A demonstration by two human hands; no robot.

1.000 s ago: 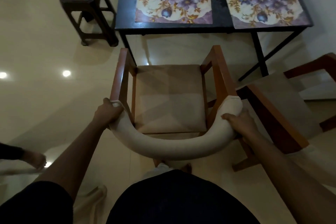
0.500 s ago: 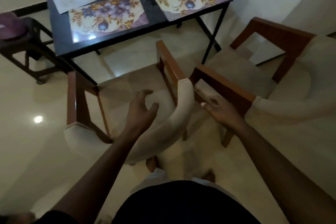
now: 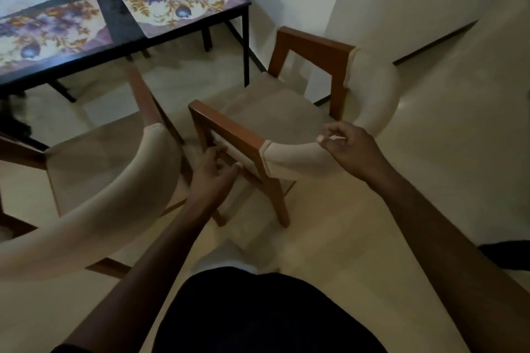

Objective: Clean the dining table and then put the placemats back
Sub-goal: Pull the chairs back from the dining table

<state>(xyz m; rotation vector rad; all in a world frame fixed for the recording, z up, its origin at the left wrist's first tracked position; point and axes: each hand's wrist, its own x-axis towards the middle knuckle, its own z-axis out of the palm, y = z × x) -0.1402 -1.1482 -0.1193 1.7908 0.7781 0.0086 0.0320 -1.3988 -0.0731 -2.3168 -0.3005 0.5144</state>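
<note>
Four placemats (image 3: 177,3) lie on the dark table (image 3: 116,17) at upper left. At centre, the left hand (image 3: 213,180), fingers loosely spread, holds nothing beside a chair (image 3: 229,129) arm. The right hand (image 3: 350,152) curls at its padded back, grip unclear.

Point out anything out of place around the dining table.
The right chair stands off the table corner, turned askew rather than tucked in. The placemats lie flat in rows; nothing looks spilled or damaged.
</note>
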